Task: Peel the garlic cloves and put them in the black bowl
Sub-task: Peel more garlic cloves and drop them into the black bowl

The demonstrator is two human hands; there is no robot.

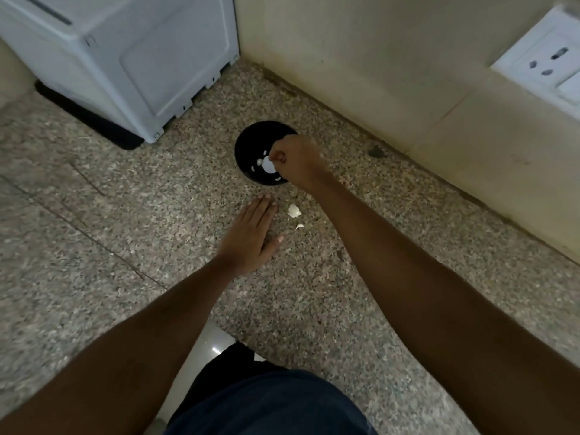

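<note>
We look down on a speckled granite counter that fills most of the view and meets a pale wall at the back and right. A white appliance stands at the far left on a black mat. A white socket plate sits on the wall at upper right. Our dark blue garment shows at the bottom edge.

The black bowl sits on the counter near the wall, right of the appliance. Several small white bits lie inside it; we take them for garlic, though they are too small to tell surely.

Our left hand lies flat on the counter just short of the bowl, palm down, fingers straight and together, holding nothing.

Our right hand is over the bowl's right side, fingers curled in tight. A white peeled clove shows at its fingertips, over the inside of the bowl; we cannot tell whether the pinch is on it or has let go.

Two pale pieces rest on the counter between our hands: a larger garlic piece just beside the left fingertips, and a small curled skin scrap nearer us.
</note>
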